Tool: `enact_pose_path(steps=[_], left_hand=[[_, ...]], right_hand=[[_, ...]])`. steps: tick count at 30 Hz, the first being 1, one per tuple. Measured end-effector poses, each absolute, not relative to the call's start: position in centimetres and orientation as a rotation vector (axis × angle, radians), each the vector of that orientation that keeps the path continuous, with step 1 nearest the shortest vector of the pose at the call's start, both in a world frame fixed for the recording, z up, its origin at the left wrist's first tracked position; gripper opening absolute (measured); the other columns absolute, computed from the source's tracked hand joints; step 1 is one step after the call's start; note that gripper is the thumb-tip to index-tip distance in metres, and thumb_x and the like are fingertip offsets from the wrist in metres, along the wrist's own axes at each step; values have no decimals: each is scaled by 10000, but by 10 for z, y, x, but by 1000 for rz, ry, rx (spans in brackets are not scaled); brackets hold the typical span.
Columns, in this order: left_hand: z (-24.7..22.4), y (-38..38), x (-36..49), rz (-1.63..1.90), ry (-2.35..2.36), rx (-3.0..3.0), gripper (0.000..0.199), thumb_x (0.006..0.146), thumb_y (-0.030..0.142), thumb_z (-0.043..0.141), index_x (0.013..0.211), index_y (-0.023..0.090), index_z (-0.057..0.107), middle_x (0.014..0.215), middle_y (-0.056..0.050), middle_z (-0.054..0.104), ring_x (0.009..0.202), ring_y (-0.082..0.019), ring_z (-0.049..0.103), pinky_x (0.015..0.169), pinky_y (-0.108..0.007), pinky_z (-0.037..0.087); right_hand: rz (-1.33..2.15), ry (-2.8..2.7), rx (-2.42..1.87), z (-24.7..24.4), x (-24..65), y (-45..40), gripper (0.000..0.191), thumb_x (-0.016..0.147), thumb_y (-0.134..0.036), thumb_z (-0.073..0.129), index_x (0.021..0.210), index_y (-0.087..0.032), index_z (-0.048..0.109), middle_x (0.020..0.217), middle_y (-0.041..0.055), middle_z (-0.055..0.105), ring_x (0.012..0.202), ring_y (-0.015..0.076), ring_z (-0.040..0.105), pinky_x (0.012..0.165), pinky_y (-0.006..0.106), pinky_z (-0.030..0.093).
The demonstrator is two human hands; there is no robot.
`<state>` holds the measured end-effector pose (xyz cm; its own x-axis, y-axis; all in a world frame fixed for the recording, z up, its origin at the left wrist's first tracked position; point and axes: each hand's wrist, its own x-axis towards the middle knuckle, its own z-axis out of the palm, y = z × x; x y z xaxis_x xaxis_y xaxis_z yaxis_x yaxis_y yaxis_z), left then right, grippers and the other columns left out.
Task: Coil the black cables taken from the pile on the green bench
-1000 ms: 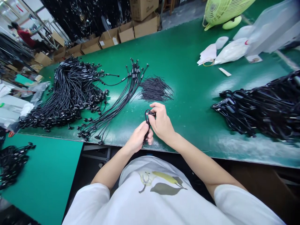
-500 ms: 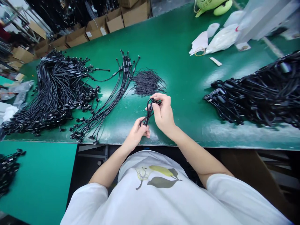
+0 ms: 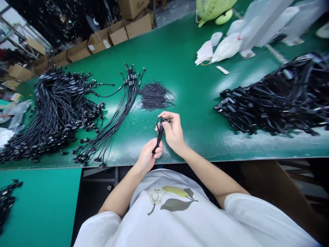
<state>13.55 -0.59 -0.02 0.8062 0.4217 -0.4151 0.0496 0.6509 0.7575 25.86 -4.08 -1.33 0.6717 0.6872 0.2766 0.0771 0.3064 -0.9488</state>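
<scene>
A black cable [image 3: 159, 133], folded into a narrow looped bundle, is held between both hands over the near part of the green table [image 3: 195, 99]. My left hand [image 3: 149, 153] is closed round its lower end. My right hand [image 3: 174, 130] grips the upper end, thumb and fingers beside a black connector with a shiny metal rim. Beyond the hands lies a pile of short, thin black ties [image 3: 156, 96]. Just left of it, several uncoiled cables [image 3: 120, 113] with connectors at both ends are laid out together.
A large heap of loose black cables [image 3: 59, 106] covers the left side. Bundled black cables [image 3: 277, 99] are heaped on the right. At the back right stand a light-green fan [image 3: 214, 9] and white plastic bags [image 3: 226, 48]. Cardboard boxes [image 3: 118, 32] line the far edge.
The held cable has been drawn into a tighter, narrower bundle, with my left hand closing further round its lower end. The camera view has also shifted slightly.
</scene>
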Motion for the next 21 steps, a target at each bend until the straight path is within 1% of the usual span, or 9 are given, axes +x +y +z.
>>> enact_pose_path(steps=[5,9,11,13,14,16,18,20,21], left_hand=[[-21,-1,142,428,720,980,445,766,557,686,716,161,492,568,79,306,459,-36,218,401,-159,163],[-35,-7,150,244,638,1320,434,836,590,591,777,160,584,620,28,493,536,-79,419,493,-194,361],[-36,-9,149,92,553,1362,462,855,599,556,968,159,645,854,-52,655,706,-136,580,645,-257,481],[-34,-7,144,20,520,1355,528,851,594,565,1158,169,627,1140,-123,665,936,-205,640,810,-326,511],[-33,-4,140,2,525,1363,543,845,583,582,1198,172,619,1202,-137,650,1008,-226,636,860,-345,504],[-32,6,130,3,564,1401,519,842,555,605,1187,168,635,1176,-138,669,1034,-237,636,888,-354,493],[-33,15,119,29,619,1438,481,849,531,603,1156,164,648,1110,-127,691,995,-226,646,876,-347,496],[-32,22,108,70,667,1482,444,874,501,568,1146,159,645,1082,-120,698,974,-216,651,867,-339,502],[-31,26,103,93,684,1521,418,892,473,541,1151,160,639,1083,-117,698,977,-212,653,874,-337,502]], right_hand=[[689,-662,-1279,-25,253,-62,430,886,-443,544,1218,-249,351,1261,97,536,815,119,639,774,301,552],[928,-682,-1372,-34,252,-78,282,937,-451,421,1063,-209,494,971,47,654,595,100,588,554,251,511],[886,-624,-1439,-28,275,-90,328,964,-453,337,984,-187,528,822,27,640,547,95,551,523,240,479],[695,-584,-1584,-12,315,-113,342,968,-450,335,968,-178,543,767,31,618,614,112,567,592,249,487],[548,-561,-1712,0,338,-129,335,963,-451,354,981,-179,549,787,43,620,632,124,572,598,262,483],[69,-506,-2163,26,387,-164,316,939,-427,445,1081,-172,566,915,119,647,766,188,617,689,325,479],[-443,-339,-2510,49,431,-194,407,947,-413,438,1222,-131,541,1134,245,607,990,303,615,816,428,448],[-510,-398,-2535,60,463,-207,526,972,-404,362,1380,-77,421,1287,342,482,1170,421,514,869,554,393],[-512,-647,-2545,60,474,-205,513,990,-408,279,1362,-97,445,1220,331,519,1106,408,552,810,563,419]])
